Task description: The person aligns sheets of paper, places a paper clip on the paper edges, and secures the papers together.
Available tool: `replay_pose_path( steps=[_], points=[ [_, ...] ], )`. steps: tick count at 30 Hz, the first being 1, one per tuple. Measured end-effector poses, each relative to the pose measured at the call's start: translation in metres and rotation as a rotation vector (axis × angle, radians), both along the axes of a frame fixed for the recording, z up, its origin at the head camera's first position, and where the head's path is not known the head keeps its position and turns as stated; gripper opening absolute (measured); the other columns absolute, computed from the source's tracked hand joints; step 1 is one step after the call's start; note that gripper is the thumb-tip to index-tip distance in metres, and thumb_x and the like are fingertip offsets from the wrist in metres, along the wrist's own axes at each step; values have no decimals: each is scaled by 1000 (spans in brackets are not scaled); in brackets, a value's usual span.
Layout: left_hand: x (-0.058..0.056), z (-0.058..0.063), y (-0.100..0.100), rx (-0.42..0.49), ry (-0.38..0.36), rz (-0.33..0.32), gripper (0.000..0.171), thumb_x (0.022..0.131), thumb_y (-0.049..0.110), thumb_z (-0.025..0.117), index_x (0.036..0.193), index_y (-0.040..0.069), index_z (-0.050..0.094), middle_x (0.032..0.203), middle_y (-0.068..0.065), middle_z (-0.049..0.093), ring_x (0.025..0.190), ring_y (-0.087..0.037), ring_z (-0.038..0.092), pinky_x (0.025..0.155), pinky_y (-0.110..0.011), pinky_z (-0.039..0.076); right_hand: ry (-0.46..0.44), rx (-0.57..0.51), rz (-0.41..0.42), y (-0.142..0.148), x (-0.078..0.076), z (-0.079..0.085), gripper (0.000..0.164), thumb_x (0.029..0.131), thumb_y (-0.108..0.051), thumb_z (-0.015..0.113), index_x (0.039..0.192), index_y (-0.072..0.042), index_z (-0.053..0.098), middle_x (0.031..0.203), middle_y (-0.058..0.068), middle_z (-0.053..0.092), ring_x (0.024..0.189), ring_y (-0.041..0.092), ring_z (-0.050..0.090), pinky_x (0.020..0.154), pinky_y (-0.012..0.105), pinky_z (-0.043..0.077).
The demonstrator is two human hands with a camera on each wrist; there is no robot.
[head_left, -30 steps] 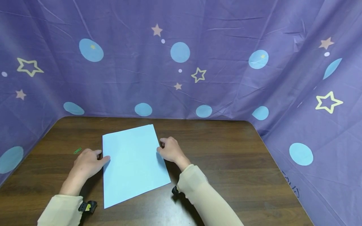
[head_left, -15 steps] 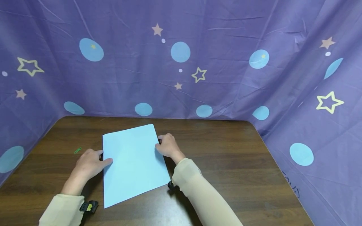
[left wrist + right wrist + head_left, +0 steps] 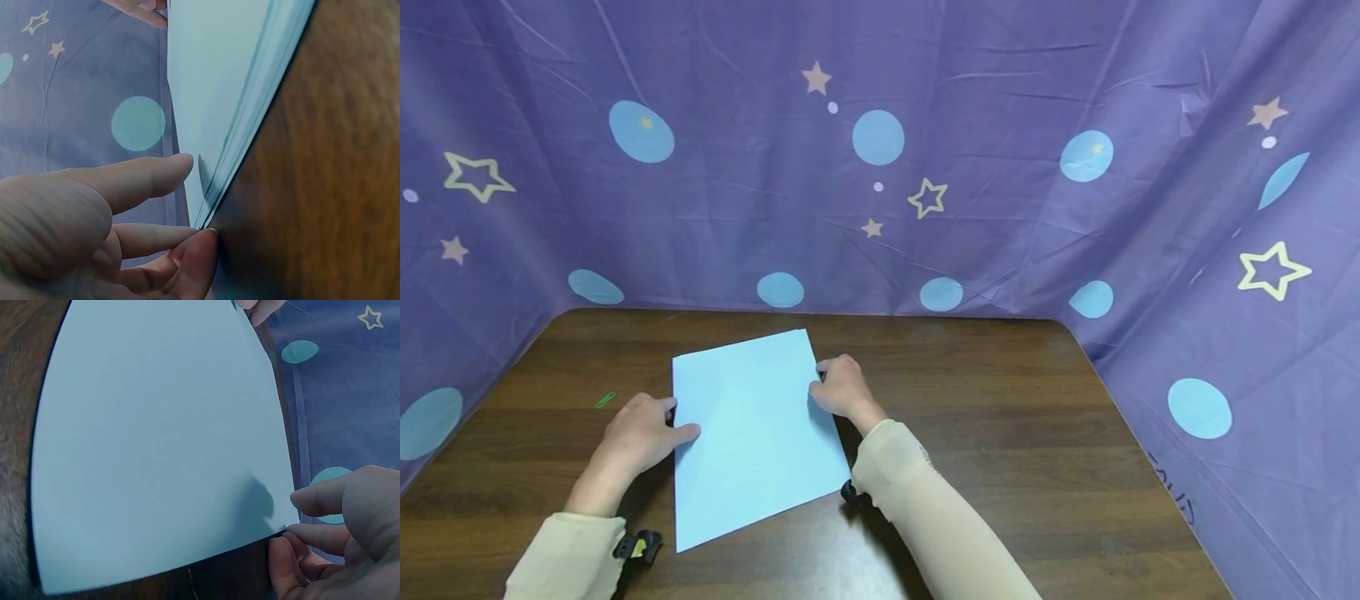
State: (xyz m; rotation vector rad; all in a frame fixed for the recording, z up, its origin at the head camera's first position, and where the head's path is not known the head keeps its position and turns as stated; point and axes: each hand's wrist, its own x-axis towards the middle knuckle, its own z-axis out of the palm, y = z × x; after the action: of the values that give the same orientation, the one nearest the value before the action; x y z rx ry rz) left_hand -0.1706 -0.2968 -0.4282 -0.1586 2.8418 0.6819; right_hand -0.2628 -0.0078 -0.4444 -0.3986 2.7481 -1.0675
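Note:
A stack of pale blue paper lies slightly turned on the table. In the left wrist view several layered sheets show along the edge of the paper. My left hand is at the left edge: its fingertips touch the side, and its thumb reaches over the top sheet, seemingly just above it. At the right edge, my right hand touches the side of the stack with its fingers, the thumb held over the rim. A shadow of the right hand falls on the top sheet.
A green paper clip lies left of the stack, beyond the left hand. The brown wooden table is bordered by a purple curtain with stars and blue dots behind and at both sides.
My right hand has moved slightly left, against the right edge of the paper. The left thumb has shifted a little further over the sheet. The stack itself has hardly moved.

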Motion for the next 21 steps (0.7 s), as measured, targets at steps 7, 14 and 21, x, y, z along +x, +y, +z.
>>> replay_pose_path(
  steps=[7, 14, 21],
  points=[
    [1, 1, 0, -2, 3, 3, 82, 100, 34, 73, 146, -25, 40, 139, -51, 36, 123, -64, 45, 98, -74, 47, 10, 4, -2, -1, 1, -1, 45, 99, -11, 58, 142, 1, 65, 150, 20, 57, 144, 28, 47, 110, 38, 46],
    [0, 0, 0, -1, 3, 9, 79, 99, 30, 75, 146, -24, 41, 137, -50, 38, 120, -63, 47, 96, -73, 48, 28, 14, 6, -2, 0, -3, 46, 97, -6, 59, 142, 1, 66, 141, 19, 62, 130, 27, 52, 105, 38, 47],
    [-3, 0, 0, 5, 33, -12, 76, 97, 25, 77, 144, -25, 43, 132, -47, 46, 116, -59, 52, 92, -70, 51, 27, 40, 11, 0, -2, -2, 45, 99, -4, 65, 144, 1, 64, 131, 18, 64, 124, 28, 58, 100, 38, 55]
  ],
)
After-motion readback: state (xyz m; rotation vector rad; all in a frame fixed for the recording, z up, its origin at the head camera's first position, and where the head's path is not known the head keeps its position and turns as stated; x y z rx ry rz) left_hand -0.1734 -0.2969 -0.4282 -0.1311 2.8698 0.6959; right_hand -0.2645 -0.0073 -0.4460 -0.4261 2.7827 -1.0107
